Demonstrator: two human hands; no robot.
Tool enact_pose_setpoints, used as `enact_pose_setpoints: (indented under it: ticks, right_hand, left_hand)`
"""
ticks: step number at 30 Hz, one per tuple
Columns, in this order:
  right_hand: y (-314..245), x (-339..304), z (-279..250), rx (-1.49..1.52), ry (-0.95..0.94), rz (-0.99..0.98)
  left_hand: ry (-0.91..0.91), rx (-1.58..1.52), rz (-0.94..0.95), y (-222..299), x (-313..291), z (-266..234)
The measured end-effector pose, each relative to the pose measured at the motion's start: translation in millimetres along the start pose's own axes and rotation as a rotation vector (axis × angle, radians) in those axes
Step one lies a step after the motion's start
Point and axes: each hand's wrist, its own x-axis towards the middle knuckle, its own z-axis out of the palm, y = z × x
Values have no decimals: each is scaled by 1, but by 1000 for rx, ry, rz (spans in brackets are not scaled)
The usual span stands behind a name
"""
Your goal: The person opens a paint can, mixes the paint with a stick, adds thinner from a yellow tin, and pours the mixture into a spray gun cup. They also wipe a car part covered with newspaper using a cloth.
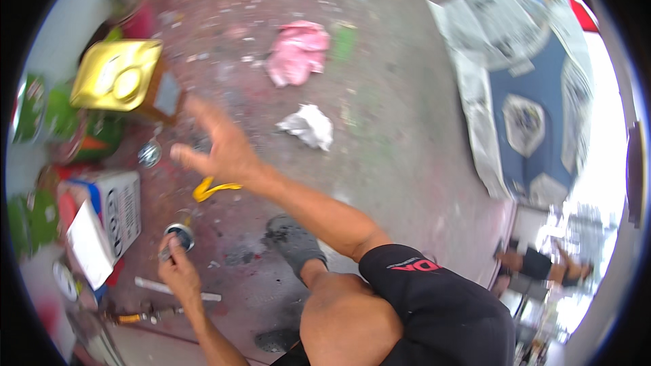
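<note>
Tin [122, 71], gold and square, stands upright, perhaps against spilling. The right hand [224, 146] is near it, spread wide and holding nothing; the left hand [180, 274] grips a small round container [181, 234] by its side, maybe leaving the top free.

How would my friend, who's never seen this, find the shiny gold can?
Start at the pale wall on the picture's left. Find the person's spread right hand; the gold can is just up and left of its fingers. Unlike the green tins beside it, it's boxy, with a shiny gold top and round cap.
</note>
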Motion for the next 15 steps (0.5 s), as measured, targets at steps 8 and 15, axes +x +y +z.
enact_pose_setpoints:
  ticks: [8, 15]
  right_hand:
    - [-1, -269, -53, -310, -313, 385]
    - [7, -315, -49, -333, -205, 544]
  left_hand:
    - [4, 405, 337, -5, 7, -20]
    - [-142, 180, 150, -44, 23, -23]
